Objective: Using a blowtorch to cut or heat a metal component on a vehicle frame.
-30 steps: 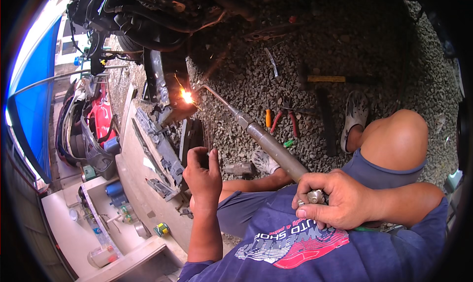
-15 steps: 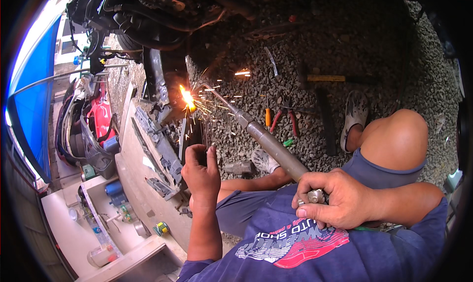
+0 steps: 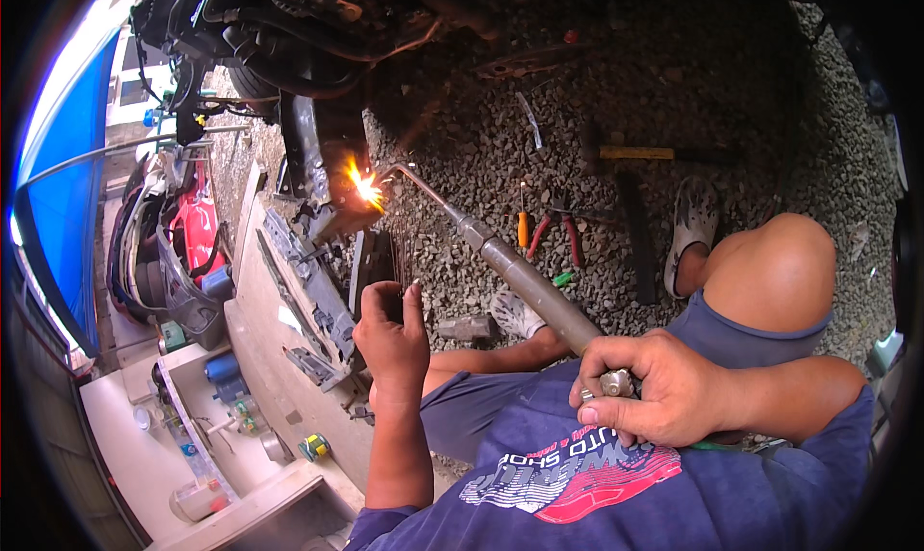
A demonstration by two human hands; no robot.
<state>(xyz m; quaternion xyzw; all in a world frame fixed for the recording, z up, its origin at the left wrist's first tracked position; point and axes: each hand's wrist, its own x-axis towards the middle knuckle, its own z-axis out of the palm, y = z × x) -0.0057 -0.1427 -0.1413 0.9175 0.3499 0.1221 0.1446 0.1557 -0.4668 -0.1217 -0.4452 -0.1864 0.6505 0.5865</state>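
My right hand is closed around the valve end of a long gas torch. The torch slants up and left to a thin bent tip, where a bright flame glows against a dark metal car part. My left hand pinches several thin wire rods that point upward, their upper ends below the flame.
Pliers with red handles, an orange screwdriver and a hammer with a yellow band lie on gravel. A hammer head rests near my shoe. Removed car panels lie left, beside a white shelf.
Flying sparks have died down, and the flame's glow sits slightly more to the left and higher. The torch tip shows more clearly; both hands stay nearly still.
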